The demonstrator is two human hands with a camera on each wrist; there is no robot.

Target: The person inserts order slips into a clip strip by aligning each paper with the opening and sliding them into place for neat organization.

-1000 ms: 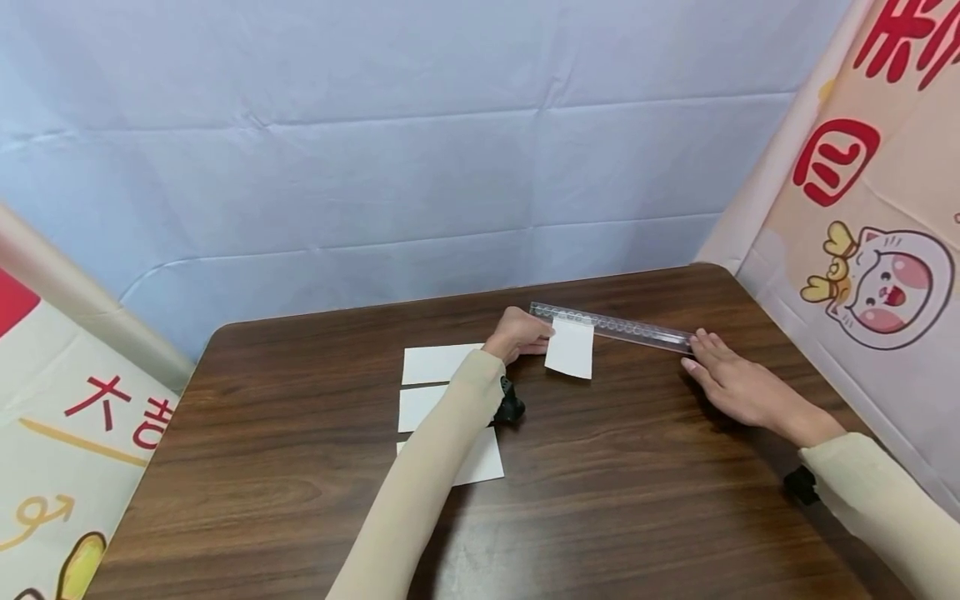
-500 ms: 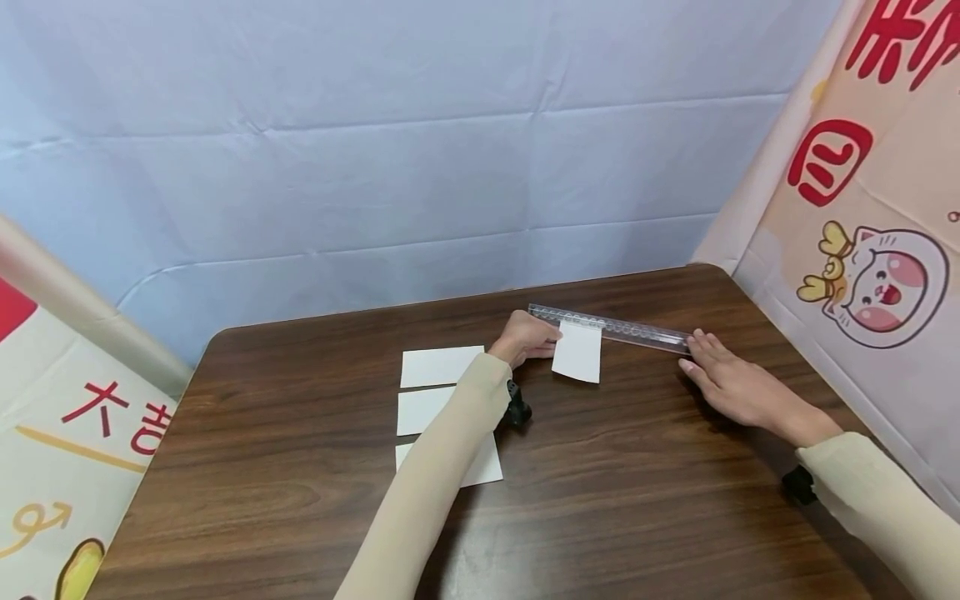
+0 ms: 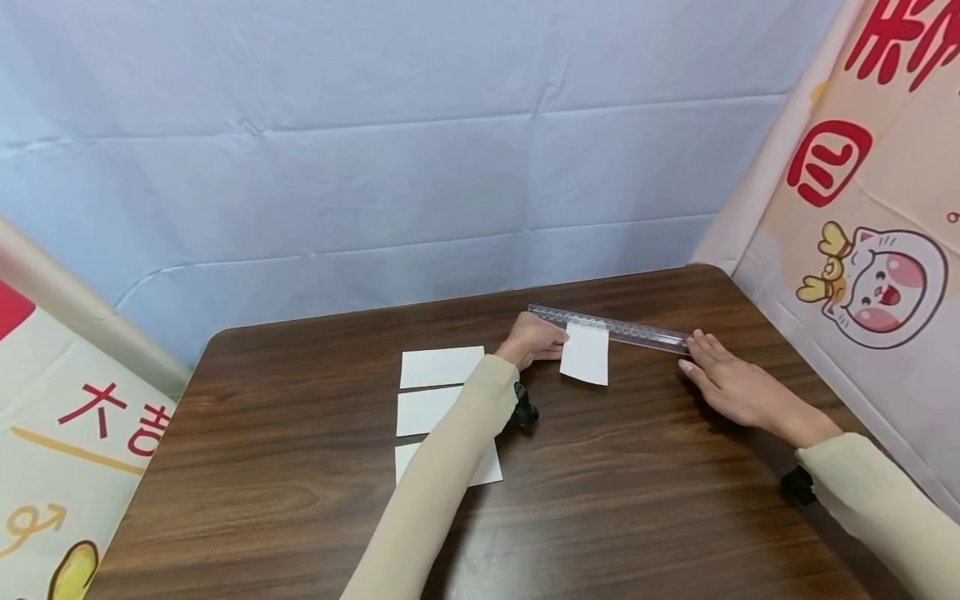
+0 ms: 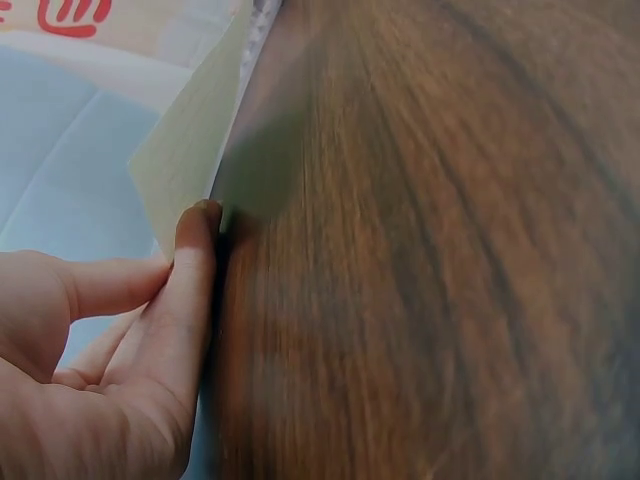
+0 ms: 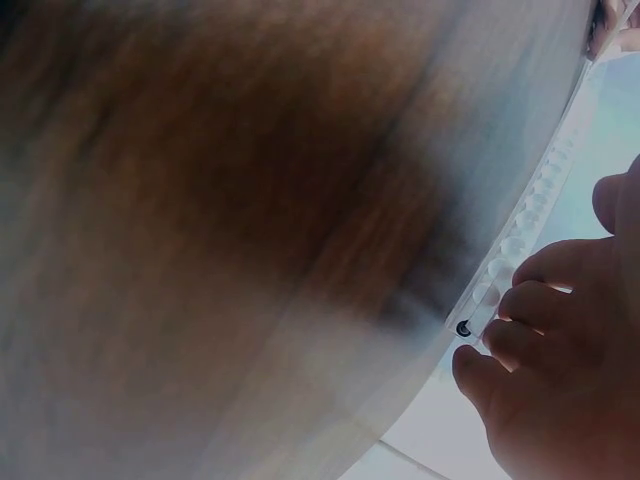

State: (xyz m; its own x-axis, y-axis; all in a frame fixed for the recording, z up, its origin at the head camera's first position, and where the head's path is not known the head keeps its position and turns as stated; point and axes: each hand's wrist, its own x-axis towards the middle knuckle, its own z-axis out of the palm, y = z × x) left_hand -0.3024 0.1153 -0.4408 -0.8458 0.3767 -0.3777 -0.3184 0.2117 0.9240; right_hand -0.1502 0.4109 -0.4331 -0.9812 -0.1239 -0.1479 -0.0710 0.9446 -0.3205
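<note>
The ruler point(image 3: 647, 335) lies near the back edge of the table point(image 3: 247, 400), slanting a little, with its left end nearer that edge and its right end towards the right edge.

The right hand point(image 3: 727, 385) is laid out fairly flat, its fingertips at the ruler's right end, probably to stop it sliding or swinging. It grasps nothing that I can see.

The left hand point(image 3: 534, 337) pinches the left side of a white card point(image 3: 586, 356) between thumb and fingers. The card's back end meets the ruler; whether it is tucked under or only against it, I cannot tell. The left wrist view shows the card tilted up off the table, with a gap between. Gripping it by the side seems meant to leave its face and back end free against the straight edge.

Towards the table's left edge, at least 3 more cards sit in a column: a back card point(image 3: 439, 367), a middle card point(image 3: 422, 412) and a front card point(image 3: 487, 467), perhaps spaced so that each can be told apart. The left sleeve point(image 3: 435, 492) crosses the front 2, so I cannot tell whether the front card is 1 piece or 2 overlapping.
</note>
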